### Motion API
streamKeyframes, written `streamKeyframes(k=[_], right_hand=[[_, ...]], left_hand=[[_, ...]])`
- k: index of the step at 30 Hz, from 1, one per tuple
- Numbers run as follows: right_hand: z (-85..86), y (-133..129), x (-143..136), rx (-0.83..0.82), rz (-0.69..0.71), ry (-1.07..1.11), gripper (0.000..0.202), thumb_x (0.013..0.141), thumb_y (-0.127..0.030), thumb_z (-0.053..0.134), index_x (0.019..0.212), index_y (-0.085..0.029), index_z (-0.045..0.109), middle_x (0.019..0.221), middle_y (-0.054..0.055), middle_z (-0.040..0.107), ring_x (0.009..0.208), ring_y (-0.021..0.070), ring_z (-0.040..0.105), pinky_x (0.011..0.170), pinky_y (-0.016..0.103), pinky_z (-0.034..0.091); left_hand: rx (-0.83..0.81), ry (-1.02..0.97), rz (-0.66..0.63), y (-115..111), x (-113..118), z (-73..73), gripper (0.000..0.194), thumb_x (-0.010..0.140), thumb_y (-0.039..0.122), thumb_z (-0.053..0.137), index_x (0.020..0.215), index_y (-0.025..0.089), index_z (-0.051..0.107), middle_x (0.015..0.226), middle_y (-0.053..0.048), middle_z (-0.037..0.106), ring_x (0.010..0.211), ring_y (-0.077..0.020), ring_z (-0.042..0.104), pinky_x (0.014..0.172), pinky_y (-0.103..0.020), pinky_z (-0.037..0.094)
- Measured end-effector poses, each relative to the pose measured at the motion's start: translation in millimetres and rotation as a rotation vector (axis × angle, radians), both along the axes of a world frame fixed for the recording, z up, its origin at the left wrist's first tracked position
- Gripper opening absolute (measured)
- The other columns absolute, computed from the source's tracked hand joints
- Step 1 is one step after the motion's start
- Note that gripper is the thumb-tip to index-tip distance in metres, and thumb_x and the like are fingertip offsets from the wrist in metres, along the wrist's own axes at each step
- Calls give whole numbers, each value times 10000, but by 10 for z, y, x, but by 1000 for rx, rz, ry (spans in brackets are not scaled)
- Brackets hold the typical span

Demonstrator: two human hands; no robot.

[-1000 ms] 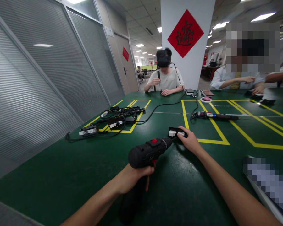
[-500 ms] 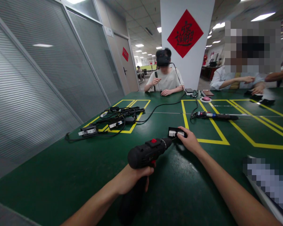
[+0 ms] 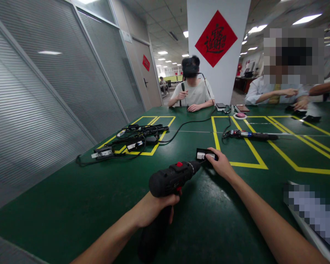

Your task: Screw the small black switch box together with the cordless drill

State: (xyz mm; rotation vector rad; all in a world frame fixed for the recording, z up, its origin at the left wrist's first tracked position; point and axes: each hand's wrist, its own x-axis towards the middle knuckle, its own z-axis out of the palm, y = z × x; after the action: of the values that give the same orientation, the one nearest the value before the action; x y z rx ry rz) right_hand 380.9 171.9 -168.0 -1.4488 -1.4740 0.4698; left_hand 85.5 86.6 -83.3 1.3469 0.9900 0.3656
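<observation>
My left hand (image 3: 161,207) is wrapped round the grip of a black cordless drill (image 3: 172,178) with red switches. The drill's chuck points forward and right, and its tip comes up to a small black block with a white label (image 3: 201,155). My right hand (image 3: 220,163) holds that block at its right end on the green table, thumb on the near face and fingers over the top. Whether the bit touches the block I cannot tell. Most of the drill's lower handle is in shadow.
Black cabled devices (image 3: 137,139) lie bunched at the left inside yellow tape. A long black-and-silver tool (image 3: 250,135) lies at right. A blurred, pale flat object (image 3: 313,216) is at the near right. Across the table (image 3: 99,205) sit a person in white (image 3: 200,91) and another at right.
</observation>
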Motion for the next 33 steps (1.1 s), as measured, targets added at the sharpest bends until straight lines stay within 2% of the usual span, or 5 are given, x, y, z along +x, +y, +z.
streamKeyframes(k=[11,33], right_hand=[[44,-5,-12,-2,-15,-27,416,834,-401,577,1162,-153,635,1149,122,647,1043,244,603,956,381,439],[19,7,0,0,-9,-24,411,832,-406,575,1167,-174,632,1156,104,650,1054,241,602,962,380,439]], left_hand=[[11,4,-14,-5,14,42,268,815,329,586,1005,141,554,580,5,587,497,-129,548,534,-255,394],[40,38,-10,-14,20,43,241,816,354,579,937,147,553,558,4,590,496,-134,552,530,-255,397]])
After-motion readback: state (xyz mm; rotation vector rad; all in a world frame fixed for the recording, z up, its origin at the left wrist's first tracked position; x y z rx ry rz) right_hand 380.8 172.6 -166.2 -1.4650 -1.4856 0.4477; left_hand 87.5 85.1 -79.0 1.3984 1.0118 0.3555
